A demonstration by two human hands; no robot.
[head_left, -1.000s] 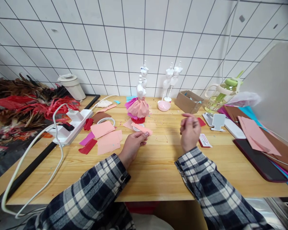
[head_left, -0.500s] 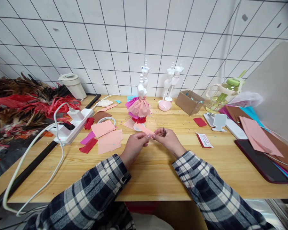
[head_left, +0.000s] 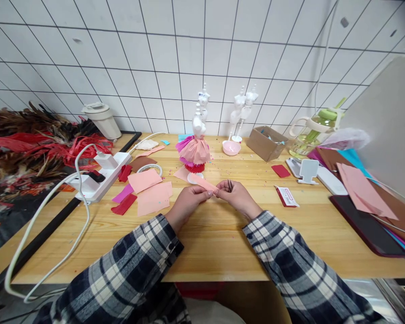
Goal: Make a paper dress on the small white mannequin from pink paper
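Peach paper strip (head_left: 204, 182), head view: just in front of the skirted dress form (head_left: 199, 127), near end pinched by both hands. Left hand (head_left: 188, 202): nearly closed, thumb and finger on the strip. Right hand (head_left: 239, 198): narrow pinch on same end, dark slim tool (head_left: 230, 185) tucked in its fingers, likely to avoid setting it down. Double pinch probably steadies thin paper. Peach sheets (head_left: 152, 202) on counter (head_left: 219, 252), left, presumably for reach.

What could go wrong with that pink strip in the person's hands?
The strip, pinched between left hand and right hand, looks thin and might tear.
The dark tool tucked in the right hand could snag it.
The skirted figure stands just beyond and might get knocked.
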